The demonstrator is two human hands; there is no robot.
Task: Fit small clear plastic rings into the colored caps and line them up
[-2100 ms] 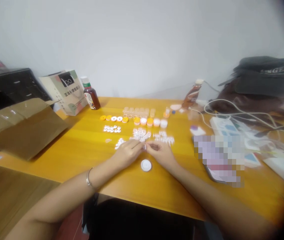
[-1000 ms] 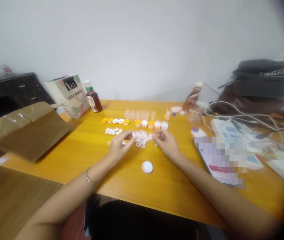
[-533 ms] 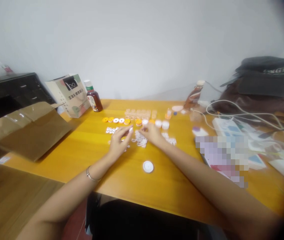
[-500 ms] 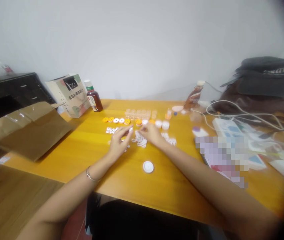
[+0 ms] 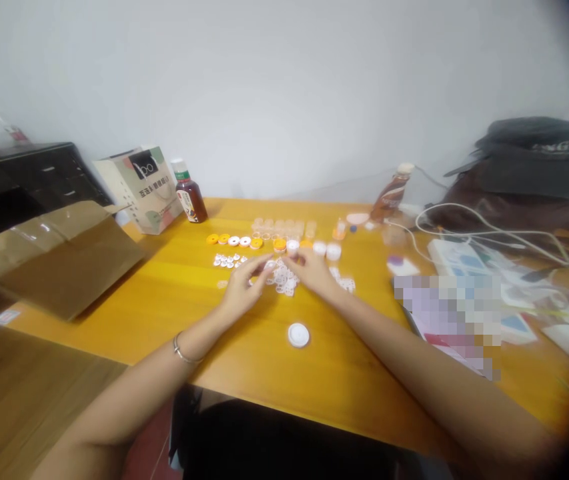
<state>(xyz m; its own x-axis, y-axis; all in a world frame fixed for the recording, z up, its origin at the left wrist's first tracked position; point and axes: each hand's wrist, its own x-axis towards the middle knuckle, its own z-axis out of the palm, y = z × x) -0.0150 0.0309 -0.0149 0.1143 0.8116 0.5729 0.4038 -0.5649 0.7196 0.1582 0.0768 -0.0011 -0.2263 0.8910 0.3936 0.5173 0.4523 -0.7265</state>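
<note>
- Left hand (image 5: 241, 293) and right hand (image 5: 313, 275) meet over the rings (image 5: 282, 279) mid-surface (image 5: 174, 293); grip unclear.
- A careless sweep could scatter rings toward the caps (image 5: 244, 241) at 12 o'clock.

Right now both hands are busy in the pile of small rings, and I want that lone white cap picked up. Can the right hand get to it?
Probably yes. The white cap lies alone on bare table, nearer than the right hand, with nothing between.
</note>
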